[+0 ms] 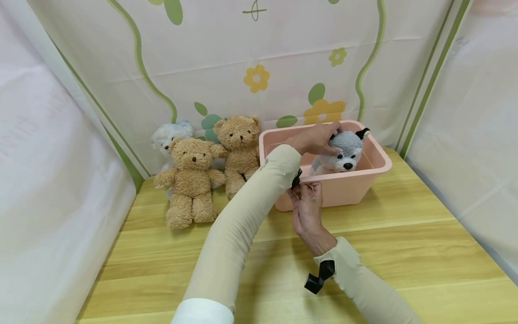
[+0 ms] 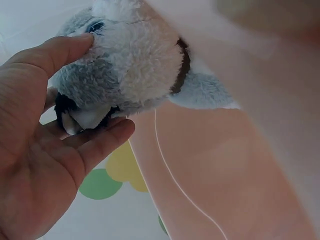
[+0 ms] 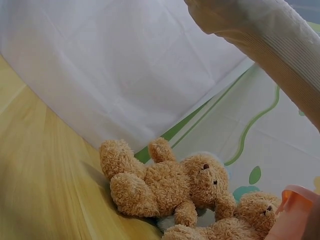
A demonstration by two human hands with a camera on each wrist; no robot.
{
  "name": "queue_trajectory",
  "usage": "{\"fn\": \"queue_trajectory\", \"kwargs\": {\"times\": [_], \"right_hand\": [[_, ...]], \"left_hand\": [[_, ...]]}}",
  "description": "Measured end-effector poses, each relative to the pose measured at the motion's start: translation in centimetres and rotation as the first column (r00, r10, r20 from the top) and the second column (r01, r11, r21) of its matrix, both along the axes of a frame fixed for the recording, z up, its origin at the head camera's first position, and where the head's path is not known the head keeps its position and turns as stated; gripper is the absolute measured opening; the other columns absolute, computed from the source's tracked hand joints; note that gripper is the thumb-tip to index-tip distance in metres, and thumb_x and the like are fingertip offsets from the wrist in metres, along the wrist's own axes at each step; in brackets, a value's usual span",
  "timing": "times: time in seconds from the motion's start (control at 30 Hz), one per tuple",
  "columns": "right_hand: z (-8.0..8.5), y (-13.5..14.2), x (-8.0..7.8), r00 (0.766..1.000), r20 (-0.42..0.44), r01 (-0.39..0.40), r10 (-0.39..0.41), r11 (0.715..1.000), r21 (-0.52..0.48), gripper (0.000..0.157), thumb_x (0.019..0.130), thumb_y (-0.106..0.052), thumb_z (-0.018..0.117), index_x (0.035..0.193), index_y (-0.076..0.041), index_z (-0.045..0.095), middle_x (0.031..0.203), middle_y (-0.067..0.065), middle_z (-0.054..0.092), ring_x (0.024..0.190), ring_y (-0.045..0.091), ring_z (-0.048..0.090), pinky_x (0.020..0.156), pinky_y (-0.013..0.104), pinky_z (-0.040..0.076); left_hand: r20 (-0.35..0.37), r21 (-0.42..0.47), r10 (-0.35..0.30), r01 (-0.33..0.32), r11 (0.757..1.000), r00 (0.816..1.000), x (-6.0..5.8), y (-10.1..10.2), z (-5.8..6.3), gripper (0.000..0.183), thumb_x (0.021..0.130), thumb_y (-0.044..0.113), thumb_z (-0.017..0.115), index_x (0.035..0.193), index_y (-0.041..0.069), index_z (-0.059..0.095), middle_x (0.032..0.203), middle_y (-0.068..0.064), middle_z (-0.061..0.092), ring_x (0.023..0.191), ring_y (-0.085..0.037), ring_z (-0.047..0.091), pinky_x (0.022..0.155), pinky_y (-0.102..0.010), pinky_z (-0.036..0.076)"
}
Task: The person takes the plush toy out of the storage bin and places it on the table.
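Observation:
My left hand (image 1: 317, 138) reaches over the pink bin (image 1: 344, 191) and grips a grey-and-white plush husky (image 1: 349, 155) by the head. In the left wrist view the thumb (image 2: 65, 52) presses beside the husky's eye and the fingers lie behind its black-edged ear. The husky's upper body shows inside the bin; the front wall hides the rest. Palm up, my right hand (image 1: 308, 209) is at the bin's front wall, with bent fingers right under the rim. I cannot tell whether those fingers hold the rim.
Left of the bin, two brown teddy bears (image 1: 192, 180) (image 1: 239, 148) sit on the wooden table (image 1: 162, 265), with a pale blue plush toy (image 1: 171, 135) partly hidden behind them. Printed fabric walls (image 1: 283, 27) surround the table. My left forearm crosses in front of the bin's left end.

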State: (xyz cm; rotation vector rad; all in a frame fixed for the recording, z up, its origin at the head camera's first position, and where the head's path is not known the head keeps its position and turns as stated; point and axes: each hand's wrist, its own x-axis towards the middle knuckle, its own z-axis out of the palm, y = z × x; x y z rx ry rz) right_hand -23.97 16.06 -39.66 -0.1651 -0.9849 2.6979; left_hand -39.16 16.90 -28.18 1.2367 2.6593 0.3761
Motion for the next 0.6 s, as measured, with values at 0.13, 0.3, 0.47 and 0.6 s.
{"fn": "queue_trajectory", "kwargs": {"times": [0.13,0.3,0.47,0.6], "right_hand": [[-0.04,-0.05,-0.07,1.0,0.001,-0.002,0.002,1.0,-0.003,0.008,0.103,-0.011,0.047,0.096,-0.011,0.044,0.083,-0.001,0.055,0.071,0.012,0.056,0.077,0.028,0.053],[0.08,-0.03,-0.06,1.0,0.003,-0.011,0.011,1.0,-0.011,0.01,0.104,-0.008,0.044,0.095,-0.012,0.043,0.087,0.0,0.055,0.072,0.012,0.057,0.076,0.028,0.054],[0.16,-0.01,0.02,1.0,0.009,-0.012,0.012,1.0,-0.007,0.011,0.104,-0.007,0.042,0.095,-0.013,0.043,0.087,0.0,0.055,0.073,0.012,0.056,0.077,0.027,0.054],[0.16,0.0,0.02,1.0,0.012,-0.013,0.013,1.0,-0.001,0.013,0.104,-0.006,0.042,0.094,-0.014,0.043,0.087,0.0,0.053,0.073,0.011,0.056,0.078,0.027,0.055]], "left_hand": [[0.171,0.098,-0.036,0.019,0.995,0.985,0.04,-0.06,-0.25,0.063,0.096,0.02,0.063,0.15,0.013,0.032,0.139,-0.005,0.049,0.123,-0.012,0.05,0.1,-0.021,0.042],[0.248,0.157,-0.038,-0.001,0.988,0.968,-0.05,-0.36,-0.4,0.063,0.094,0.008,0.063,0.15,0.013,0.034,0.143,-0.006,0.047,0.126,-0.014,0.048,0.1,-0.02,0.042],[0.095,0.027,0.023,-0.026,0.999,0.995,-0.08,-0.34,-0.23,0.058,0.095,0.018,0.063,0.147,0.015,0.037,0.144,-0.003,0.049,0.129,-0.014,0.048,0.104,-0.023,0.041],[0.047,0.028,0.024,-0.025,0.999,0.999,-0.21,-0.46,-0.35,0.053,0.094,0.018,0.065,0.142,0.015,0.042,0.14,-0.003,0.052,0.124,-0.013,0.051,0.102,-0.025,0.043]]}}
